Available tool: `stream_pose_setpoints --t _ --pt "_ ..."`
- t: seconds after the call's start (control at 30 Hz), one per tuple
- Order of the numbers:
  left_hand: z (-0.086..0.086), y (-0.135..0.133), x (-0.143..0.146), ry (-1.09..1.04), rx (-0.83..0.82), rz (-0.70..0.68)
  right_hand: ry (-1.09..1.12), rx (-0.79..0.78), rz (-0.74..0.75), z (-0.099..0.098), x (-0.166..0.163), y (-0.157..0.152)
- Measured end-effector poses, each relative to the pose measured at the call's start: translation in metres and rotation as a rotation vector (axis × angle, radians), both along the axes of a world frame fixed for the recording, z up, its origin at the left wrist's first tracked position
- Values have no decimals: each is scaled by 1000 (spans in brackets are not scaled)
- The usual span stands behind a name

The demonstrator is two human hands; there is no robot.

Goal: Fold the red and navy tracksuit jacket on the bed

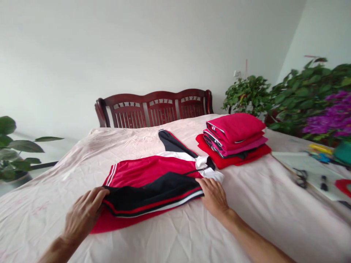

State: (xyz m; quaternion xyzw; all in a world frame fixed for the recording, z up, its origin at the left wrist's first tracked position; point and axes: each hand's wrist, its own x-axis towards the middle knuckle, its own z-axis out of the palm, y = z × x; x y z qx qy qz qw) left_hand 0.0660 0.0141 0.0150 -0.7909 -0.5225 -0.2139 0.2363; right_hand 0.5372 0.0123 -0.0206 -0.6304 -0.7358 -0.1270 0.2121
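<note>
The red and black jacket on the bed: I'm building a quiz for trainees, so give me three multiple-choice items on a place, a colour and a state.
1. Where is the stack of folded clothes?
A. on the floor
B. on the bed, beyond the jacket
C. on the bench

2. What colour is the bedsheet?
A. pale pink
B. blue
C. green

3. The left hand and right hand are:
A. raised
B. holding scissors
C. on the jacket's ends

B: the stack lies on the sheet.
A: pale pink.
C: each touches an edge.

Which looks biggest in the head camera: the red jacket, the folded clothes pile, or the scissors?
Largest to smallest, as they look:
1. Red jacket, though it lies nearest the camera.
2. Folded clothes pile, farther back, so its true size is unsure.
3. Scissors, clearly smallest.
</note>
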Motion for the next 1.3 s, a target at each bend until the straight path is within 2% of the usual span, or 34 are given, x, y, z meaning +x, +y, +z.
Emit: stream_pose_setpoints --t 0.1,0.2,0.27,0.33,0.43,0.53,0.6,0.7,0.77,0.87,0.93,1.07,1.2,1.3 --pt "-38 -1 -14 30 -89 1 -29 35 -70 3 24 -2" --pt "-54 -6 -17 30 -168 54 -59 95 -151 9 45 -2" --pt "-55 -8 -15 24 -199 86 -48 90 -178 11 55 0" --pt "-51 -9 -13 0 -223 110 59 27 -207 10 63 5" --pt "-48 -10 -10 -42 -263 138 436 -21 -263 2 74 15" --pt "-48 -11 -6 -71 -305 175 844 53 -285 -7 72 26" --pt "-48 -12 -5 -74 -319 211 933 38 -261 -13 63 31" --pt "-48 -14 -5 -63 -319 237 817 -5 -184 -17 55 30" --pt "-48 -16 -6 -56 -319 231 599 24 -108 -17 61 24" --pt "-47 -19 -10 -45 -306 210 159 56 53 -12 84 11" --pt "-48 -21 -12 -30 -263 192 -12 82 100 -11 97 5" --pt "-48 -26 -13 13 -170 175 -66 118 86 -15 102 4" --pt "-46 -34 -11 22 -169 189 -10 68 80 -20 101 7" --pt "-47 -46 -12 18 -186 244 40 8 136 -22 107 7"
